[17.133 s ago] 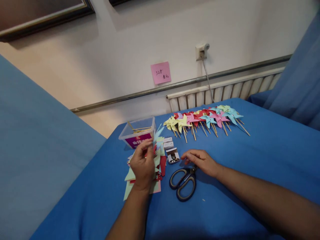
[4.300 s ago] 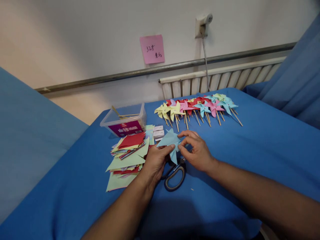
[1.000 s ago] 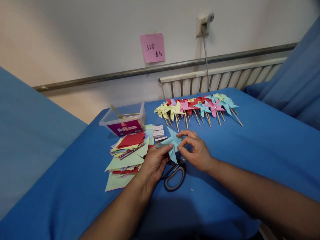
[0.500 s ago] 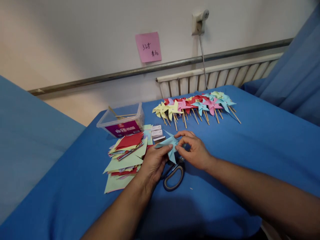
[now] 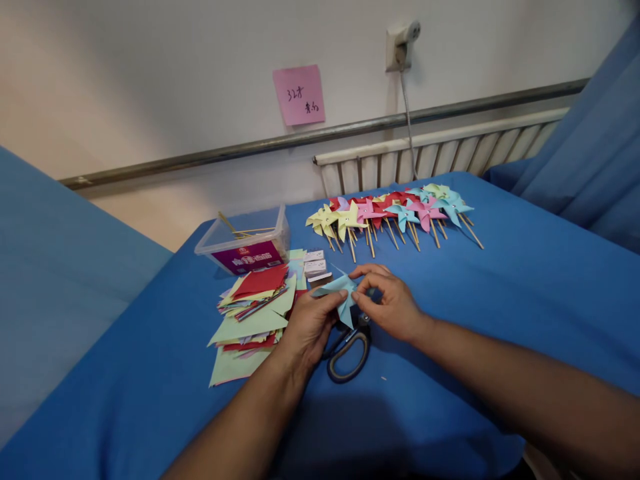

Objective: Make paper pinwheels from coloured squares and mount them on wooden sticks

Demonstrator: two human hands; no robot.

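Observation:
Both of my hands hold a light blue paper pinwheel [image 5: 345,308] above the table. My left hand [image 5: 311,323] grips its left side, with the thumb on top of the paper. The fingertips of my right hand [image 5: 387,297] are pinched at the pinwheel's right side; whether a small pin is between them I cannot make out. Under the hands lies a pair of scissors [image 5: 349,359] with dark handles, its blades partly hidden. Close to my left hand is a pile of coloured paper sheets [image 5: 255,320]. Small white boxes [image 5: 315,262] sit just behind the pinwheel.
A clear plastic box [image 5: 245,243] with thin sticks stands at the back left. Several finished pinwheels [image 5: 390,212] on sticks lie in a row along the back. A blue cloth [image 5: 500,280] covers the table; a radiator [image 5: 440,150] is behind it.
The hands hold almost the same pose around the pinwheel, whose blades have shifted slightly. The whole view has moved a little.

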